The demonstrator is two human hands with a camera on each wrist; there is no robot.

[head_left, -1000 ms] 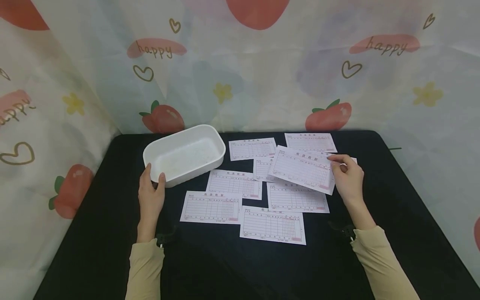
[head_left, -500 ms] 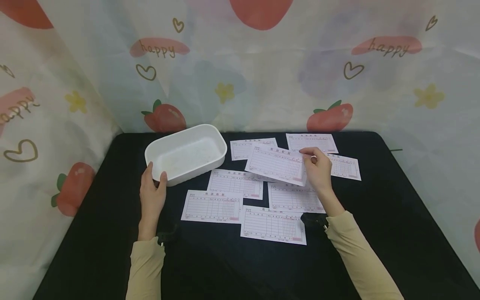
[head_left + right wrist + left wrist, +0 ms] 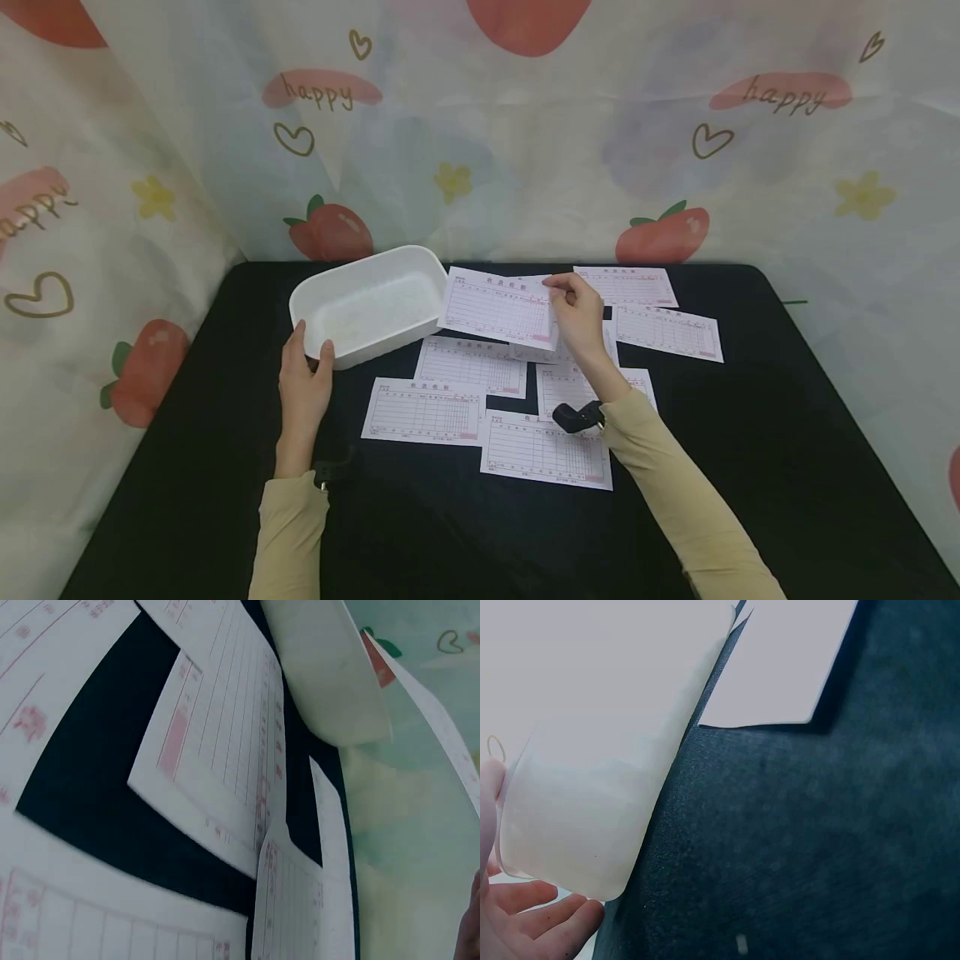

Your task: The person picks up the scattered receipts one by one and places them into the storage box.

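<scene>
My left hand (image 3: 306,396) holds the near left corner of a white plastic basin (image 3: 367,310), fingers and thumb spread along its outside. In the left wrist view, fingers (image 3: 566,922) curl against the wall of the basin (image 3: 577,810). My right hand (image 3: 581,321) pinches the right edge of a printed receipt slip (image 3: 495,307) between thumb and fingertips. That slip hangs tilted above other slips, its left edge close beside the basin's right end. The right wrist view shows the raised slip (image 3: 431,705) nearly edge-on, with little of the hand (image 3: 471,922) visible.
Several similar receipt slips lie on the black tablecloth (image 3: 420,517), some overlapping. One slip (image 3: 423,410) lies front left, another (image 3: 543,454) nearest the front. Two slips lie at the right, one (image 3: 667,332) before the other (image 3: 626,285). A patterned curtain (image 3: 525,167) hangs behind.
My right hand has carried the pinched receipt slip leftward from the right of the pile to beside the basin, uncovering slips at right. My left hand has stayed at the basin's corner.
</scene>
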